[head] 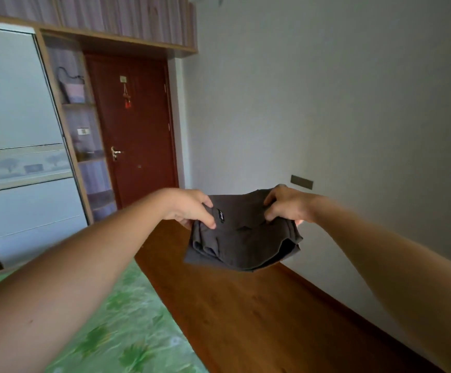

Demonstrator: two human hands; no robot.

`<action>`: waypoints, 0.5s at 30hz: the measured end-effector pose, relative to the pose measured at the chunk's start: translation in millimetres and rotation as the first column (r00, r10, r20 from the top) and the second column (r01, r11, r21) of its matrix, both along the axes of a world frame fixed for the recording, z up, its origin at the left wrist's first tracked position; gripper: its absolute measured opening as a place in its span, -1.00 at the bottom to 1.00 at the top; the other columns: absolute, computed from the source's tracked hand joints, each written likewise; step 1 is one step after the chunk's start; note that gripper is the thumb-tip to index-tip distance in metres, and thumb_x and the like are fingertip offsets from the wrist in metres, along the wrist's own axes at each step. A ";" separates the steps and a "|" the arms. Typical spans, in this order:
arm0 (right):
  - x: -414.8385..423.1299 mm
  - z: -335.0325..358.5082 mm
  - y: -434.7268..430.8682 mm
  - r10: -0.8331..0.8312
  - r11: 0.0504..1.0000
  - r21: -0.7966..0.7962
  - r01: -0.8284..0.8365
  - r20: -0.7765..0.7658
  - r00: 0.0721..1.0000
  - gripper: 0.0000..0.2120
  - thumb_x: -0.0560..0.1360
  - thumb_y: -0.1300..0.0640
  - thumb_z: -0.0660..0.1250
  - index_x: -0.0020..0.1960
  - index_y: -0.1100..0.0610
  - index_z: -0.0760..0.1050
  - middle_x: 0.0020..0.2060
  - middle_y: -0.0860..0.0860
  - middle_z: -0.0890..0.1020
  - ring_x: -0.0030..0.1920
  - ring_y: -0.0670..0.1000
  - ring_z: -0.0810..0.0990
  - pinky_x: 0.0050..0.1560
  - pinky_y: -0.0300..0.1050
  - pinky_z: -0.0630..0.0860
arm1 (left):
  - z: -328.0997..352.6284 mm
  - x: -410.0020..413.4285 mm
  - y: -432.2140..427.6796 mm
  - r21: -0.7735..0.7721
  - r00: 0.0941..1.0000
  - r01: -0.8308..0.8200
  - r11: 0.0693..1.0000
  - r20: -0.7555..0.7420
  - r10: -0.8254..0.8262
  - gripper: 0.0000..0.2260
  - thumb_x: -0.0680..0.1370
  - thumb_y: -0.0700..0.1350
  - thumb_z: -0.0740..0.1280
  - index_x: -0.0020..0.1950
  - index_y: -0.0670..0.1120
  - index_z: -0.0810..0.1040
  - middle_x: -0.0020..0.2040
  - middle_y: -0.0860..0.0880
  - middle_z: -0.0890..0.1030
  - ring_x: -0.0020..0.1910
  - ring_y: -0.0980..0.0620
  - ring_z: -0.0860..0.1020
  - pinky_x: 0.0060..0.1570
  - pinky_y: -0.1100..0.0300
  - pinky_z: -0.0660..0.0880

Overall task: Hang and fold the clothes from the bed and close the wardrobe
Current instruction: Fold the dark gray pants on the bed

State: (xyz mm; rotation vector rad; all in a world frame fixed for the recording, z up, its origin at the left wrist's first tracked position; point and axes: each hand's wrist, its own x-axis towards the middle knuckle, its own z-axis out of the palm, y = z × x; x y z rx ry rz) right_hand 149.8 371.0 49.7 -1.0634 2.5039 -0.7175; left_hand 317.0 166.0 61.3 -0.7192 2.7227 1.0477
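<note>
A folded dark grey garment (242, 238) with a small black label hangs in the air above the wooden floor, held out in front of me. My left hand (192, 208) grips its left edge, thumb on top. My right hand (286, 207) grips its right edge with curled fingers. The bed (127, 324), with a green leaf-patterned sheet, lies at lower left under my left forearm. The wardrobe (22, 135) stands at the left with pale sliding panels; its far-left edge is cut off by the frame.
A dark red door (135, 130) is shut straight ahead, beside open shelves (84, 135) holding a bag. A strip of wooden floor (246, 319) runs between the bed and the white wall (326, 103) on the right.
</note>
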 end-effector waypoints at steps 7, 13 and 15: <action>-124.2 -12.3 74.4 -0.094 0.994 0.062 0.095 -0.017 0.995 -0.75 0.38 0.05 0.49 0.03 -0.07 0.54 0.09 0.03 0.48 0.06 0.09 0.53 -0.03 -0.02 0.60 | -9.7 -143.1 73.9 -0.117 0.995 0.098 0.988 0.038 -0.094 -0.29 0.47 -0.14 0.53 0.55 -0.11 0.29 0.29 -0.07 0.40 0.12 0.01 0.49 -0.13 0.22 0.59; -209.5 -11.8 101.9 -0.088 0.994 0.071 0.087 0.013 0.996 -0.81 0.41 0.08 0.47 -0.07 -0.07 0.49 -0.03 -0.02 0.57 -0.05 0.01 0.59 -0.21 -0.10 0.60 | -12.8 -240.2 98.7 -0.143 0.991 0.129 0.981 0.065 -0.121 -0.27 0.45 -0.10 0.55 0.54 -0.11 0.32 0.25 -0.04 0.41 0.05 0.05 0.51 -0.23 0.27 0.58; -232.1 -10.9 98.9 -0.075 0.994 0.079 0.074 0.013 0.997 -0.82 0.42 0.07 0.46 -0.06 -0.06 0.49 -0.04 -0.02 0.58 -0.04 0.02 0.60 -0.14 -0.05 0.62 | -12.5 -263.6 97.1 -0.142 0.991 0.122 0.982 0.076 -0.112 -0.28 0.45 -0.10 0.55 0.54 -0.11 0.33 0.29 -0.05 0.42 0.05 0.06 0.50 -0.21 0.27 0.58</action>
